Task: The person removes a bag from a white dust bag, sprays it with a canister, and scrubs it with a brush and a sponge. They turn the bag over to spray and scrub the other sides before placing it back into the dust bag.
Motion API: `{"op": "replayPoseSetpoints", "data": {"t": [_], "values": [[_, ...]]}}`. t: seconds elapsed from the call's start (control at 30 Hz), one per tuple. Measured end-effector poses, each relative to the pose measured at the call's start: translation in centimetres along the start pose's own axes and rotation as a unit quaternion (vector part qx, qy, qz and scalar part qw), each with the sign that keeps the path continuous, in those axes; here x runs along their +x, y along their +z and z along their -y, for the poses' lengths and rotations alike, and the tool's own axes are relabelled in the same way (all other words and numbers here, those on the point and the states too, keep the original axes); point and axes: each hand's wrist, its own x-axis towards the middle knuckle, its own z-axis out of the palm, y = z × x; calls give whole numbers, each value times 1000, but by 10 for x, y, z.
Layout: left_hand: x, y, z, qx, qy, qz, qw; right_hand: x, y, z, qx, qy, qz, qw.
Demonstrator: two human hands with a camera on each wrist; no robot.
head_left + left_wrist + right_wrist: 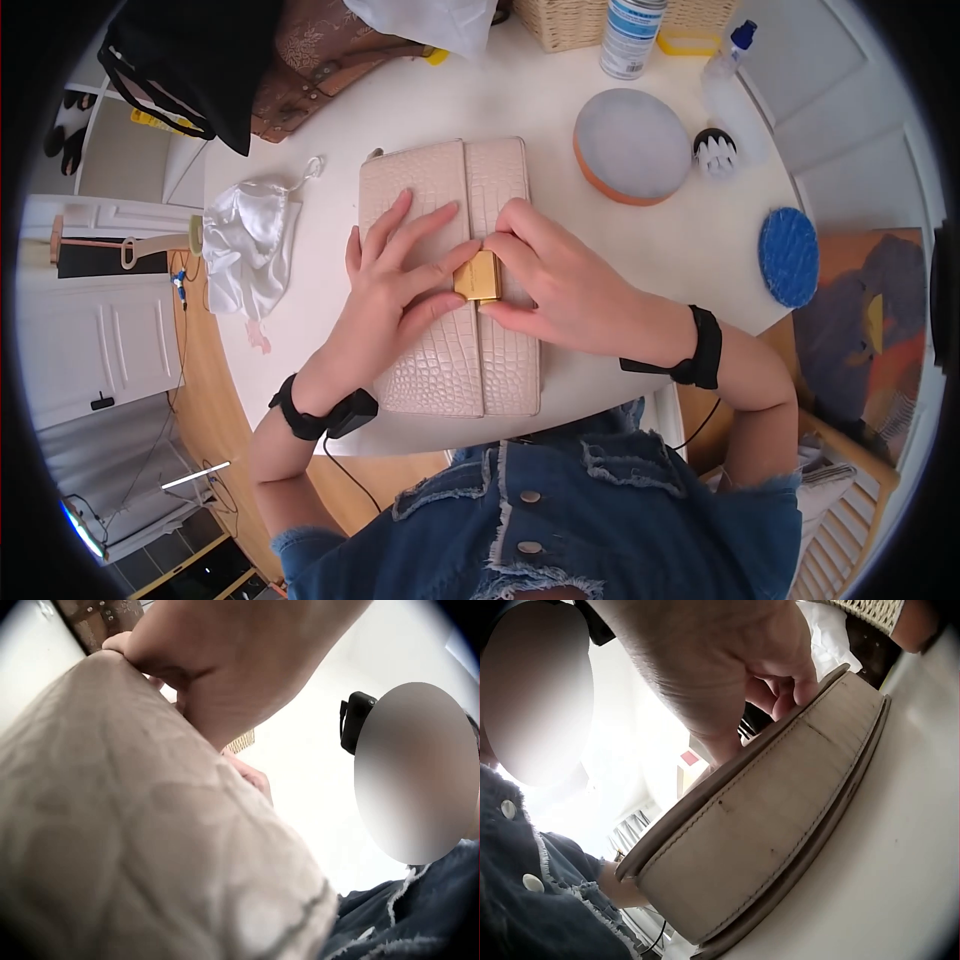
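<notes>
A pale pink crocodile-textured handbag point(425, 350) lies flat on the white table, its flap folded over and a gold clasp point(478, 277) at the flap's edge. My left hand point(385, 275) rests on the flap with spread fingers, its thumb and forefinger pinching the clasp's left side. From the right, my right hand point(560, 285) pinches the same clasp with curled forefinger and thumb. In the right wrist view the bag's side panel point(757, 817) shows stitching and small dark marks; the clasp is hidden there. The left wrist view shows the bag's textured surface point(142, 817) close up.
A white satin pouch point(250, 245) lies left of the bag. Beyond it sit a brown patterned bag point(325, 60) and a black one point(190, 60). At right are a round grey-topped pad point(632, 145), a small brush point(715, 153), a blue disc point(788, 258), a spray can point(630, 40) and a spray bottle point(732, 55).
</notes>
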Motion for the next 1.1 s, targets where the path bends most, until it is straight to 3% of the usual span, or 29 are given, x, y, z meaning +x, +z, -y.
{"op": "replayPoseSetpoints", "data": {"t": [0.3,0.4,0.73,0.83,0.9,0.93,1.0,1.03,1.1], "values": [[3,-6,2,4,50,15,999,-2,-2,-1,-21,-30,-21,999],[3,-10,4,-16,57,37,998,0,-7,-3,20,-7,15,1000],[0,-16,17,-43,81,38,995,3,-12,1,-71,-56,27,996],[-20,-12,28,-82,54,6,995,-2,-23,6,-113,-75,32,990],[-46,3,34,-175,-18,-99,979,-8,-27,10,-137,-73,51,987],[-57,9,34,-173,-18,-105,979,-12,-27,13,-131,-52,55,988],[-79,18,31,-367,-154,-137,907,-19,-26,19,-126,-35,63,989],[-86,17,31,-367,-155,-143,906,-22,-25,21,-117,-9,77,990],[-100,14,30,-428,-256,-33,866,-25,-22,25,-111,11,94,989]]}}
